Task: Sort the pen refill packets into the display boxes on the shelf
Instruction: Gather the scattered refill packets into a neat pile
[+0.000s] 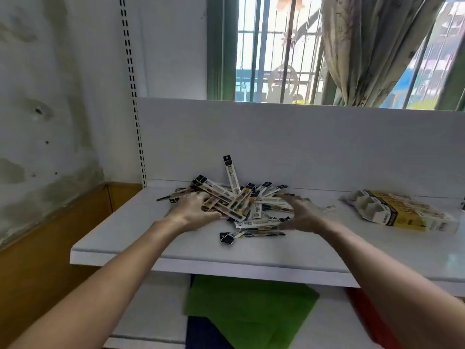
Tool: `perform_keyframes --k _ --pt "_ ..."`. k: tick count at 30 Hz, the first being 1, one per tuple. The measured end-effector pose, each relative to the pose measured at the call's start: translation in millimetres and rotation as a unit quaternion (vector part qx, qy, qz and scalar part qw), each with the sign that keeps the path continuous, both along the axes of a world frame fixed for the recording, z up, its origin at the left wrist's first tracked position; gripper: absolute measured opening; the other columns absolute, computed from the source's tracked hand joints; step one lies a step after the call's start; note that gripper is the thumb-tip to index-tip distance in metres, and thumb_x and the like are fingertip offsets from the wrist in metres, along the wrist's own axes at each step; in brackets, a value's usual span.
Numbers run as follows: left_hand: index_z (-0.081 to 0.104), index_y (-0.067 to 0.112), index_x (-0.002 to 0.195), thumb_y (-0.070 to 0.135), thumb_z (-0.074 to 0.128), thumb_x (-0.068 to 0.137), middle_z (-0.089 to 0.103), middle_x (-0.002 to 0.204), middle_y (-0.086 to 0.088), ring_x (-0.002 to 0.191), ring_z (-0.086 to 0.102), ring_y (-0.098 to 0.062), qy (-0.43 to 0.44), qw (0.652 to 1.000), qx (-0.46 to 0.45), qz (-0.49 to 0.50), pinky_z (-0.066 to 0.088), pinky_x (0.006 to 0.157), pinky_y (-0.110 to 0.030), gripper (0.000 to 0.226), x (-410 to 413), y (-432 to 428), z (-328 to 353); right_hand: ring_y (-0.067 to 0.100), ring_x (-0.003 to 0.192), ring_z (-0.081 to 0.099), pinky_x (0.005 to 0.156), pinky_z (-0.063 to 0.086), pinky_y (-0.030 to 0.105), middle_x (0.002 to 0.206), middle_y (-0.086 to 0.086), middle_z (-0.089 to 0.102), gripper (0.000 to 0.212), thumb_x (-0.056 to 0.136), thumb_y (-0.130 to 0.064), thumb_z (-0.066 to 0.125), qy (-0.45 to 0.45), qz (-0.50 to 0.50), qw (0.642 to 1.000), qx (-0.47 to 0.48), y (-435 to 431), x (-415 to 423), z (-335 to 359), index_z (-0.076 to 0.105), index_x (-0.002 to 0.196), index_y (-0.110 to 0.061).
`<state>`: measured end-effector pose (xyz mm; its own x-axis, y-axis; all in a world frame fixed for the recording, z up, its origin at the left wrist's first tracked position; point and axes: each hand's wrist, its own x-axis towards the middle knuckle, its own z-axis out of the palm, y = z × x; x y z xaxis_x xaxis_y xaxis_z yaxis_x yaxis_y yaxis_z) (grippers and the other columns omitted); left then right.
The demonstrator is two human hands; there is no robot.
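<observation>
View: head camera, looking down at a white shelf (151, 243) below a barred window.
Packets: a loose, crossed heap of packets (241, 205) lies mid-frame on the shelf, close to the back panel (327, 147). One packet (232, 176) stands tilted against that panel, and a stray packet (227, 238) lies nearest the front edge.
Box: a yellow and white box (400, 212) lies flat at the right of the frame, well apart from the heap. It looks crumpled, and no opening can be made out.
Risk, spill: the heap is slick and unordered, so a two-sided scoop could likely squeeze packets out. They could then slide over the front edge towards the green sheet (251, 303) below.
Risk, topple: disturbing the heap may bring the leaning packet down behind or across the others.
Risk, sorting: a grab of many packets at once could mix kinds, and their print is too small to read here.
Risk, box: while it lies flat it may not take packets until it is stood up.
Left hand (193, 211): it rests on the left side of the heap with the fingers bent. The fingertips are hidden among the packets, so I cannot tell whether it grips any.
Right hand (302, 215): it is blurred, with fingers spread wide and lightly clawed at the right side of the heap. It holds nothing.
</observation>
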<state>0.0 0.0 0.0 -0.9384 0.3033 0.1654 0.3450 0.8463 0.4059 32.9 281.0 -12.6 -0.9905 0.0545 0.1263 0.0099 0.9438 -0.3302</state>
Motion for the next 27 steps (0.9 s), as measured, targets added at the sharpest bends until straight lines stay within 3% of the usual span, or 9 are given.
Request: perform_keyframes --k 3,6,9,12,14,18,22,27 --pt "0.044 0.019 0.134 0.053 0.059 0.079 0.049 0.136 -0.005 0.122 0.048 -0.025 -0.022 1.000 -0.004 0.005 0.043 0.097 -0.039 0.065 -22.4 -8.4 -19.5 0.021 0.135 0.030 0.105 0.030 0.029 0.150 0.002 0.030 0.088 0.073 -0.029 0.076 -0.054 0.029 0.998 0.021 -9.6 -18.3 -21.0 0.026 0.144 -0.024" --pt "0.052 0.021 0.125 0.057 0.059 0.073 0.057 0.125 -0.004 0.116 0.051 -0.026 -0.017 1.000 0.006 0.003 0.046 0.091 -0.040 0.063 -45.1 -11.3 -35.1 0.020 0.141 0.021 0.112 0.025 0.033 0.153 0.002 0.023 0.086 0.077 -0.034 0.070 -0.084 0.043 0.995 0.042 -17.3 -40.8 -41.0 0.019 0.146 -0.025" --pt "0.053 0.014 0.123 0.056 0.059 0.077 0.057 0.123 -0.007 0.111 0.053 -0.026 0.021 0.999 0.042 0.024 0.048 0.088 -0.040 0.063 -72.2 -6.3 -39.5 0.023 0.136 0.030 0.108 0.032 0.037 0.148 0.004 0.033 0.074 0.083 -0.037 0.061 -0.085 0.036 0.995 0.042 -21.7 -60.5 -46.2 0.022 0.145 -0.027" --pt "0.049 0.017 0.125 0.066 0.051 0.077 0.057 0.120 -0.002 0.107 0.055 -0.023 -0.010 0.997 0.069 0.025 0.048 0.084 -0.037 0.069 -94.3 3.8 -42.3 0.028 0.124 0.042 0.096 0.038 0.040 0.133 0.009 0.048 0.058 0.085 -0.035 0.056 -0.051 0.037 0.992 0.113 -25.7 -72.3 -46.8 0.036 0.137 -0.020" --pt "0.048 0.013 0.123 0.067 0.048 0.080 0.059 0.107 -0.002 0.100 0.056 -0.023 -0.041 0.998 0.051 0.026 0.047 0.079 -0.035 0.068 -105.5 12.3 -46.1 0.027 0.117 0.046 0.090 0.040 0.038 0.124 0.006 0.054 0.050 0.083 -0.034 0.057 -0.031 0.030 0.989 0.144 -24.0 -78.3 -43.8 0.045 0.129 -0.017" --pt "0.050 0.008 0.108 0.068 0.052 0.077 0.060 0.105 -0.009 0.100 0.057 -0.029 -0.037 0.998 -0.006 0.049 0.044 0.071 -0.033 0.067 -120.1 28.8 -49.6 0.030 0.106 0.053 0.078 0.042 0.034 0.112 0.008 0.058 0.035 0.084 -0.030 0.060 0.024 -0.026 0.995 0.098 -13.0 -85.2 -39.1 0.055 0.114 -0.013" --pt "0.044 0.011 0.125 0.062 0.060 0.075 0.053 0.121 -0.013 0.109 0.053 -0.031 -0.044 0.998 -0.036 0.022 0.048 0.083 -0.038 0.074 -134.7 33.7 -54.3 0.031 0.101 0.056 0.077 0.045 0.038 0.114 0.010 0.056 0.033 0.088 -0.022 0.053 0.089 -0.080 0.990 0.075 1.1 -93.1 -39.4 0.053 0.118 -0.010" --pt "0.050 0.018 0.123 0.038 0.062 0.082 0.058 0.102 -0.008 0.085 0.057 -0.024 -0.014 0.999 -0.033 -0.029 0.039 0.062 -0.026 0.048 -144.5 27.6 -53.3 0.028 0.083 0.051 0.065 0.035 0.031 0.096 0.010 0.056 0.016 0.087 -0.019 0.052 0.115 -0.146 0.983 0.005 7.4 -102.6 -36.0 0.055 0.098 -0.008"
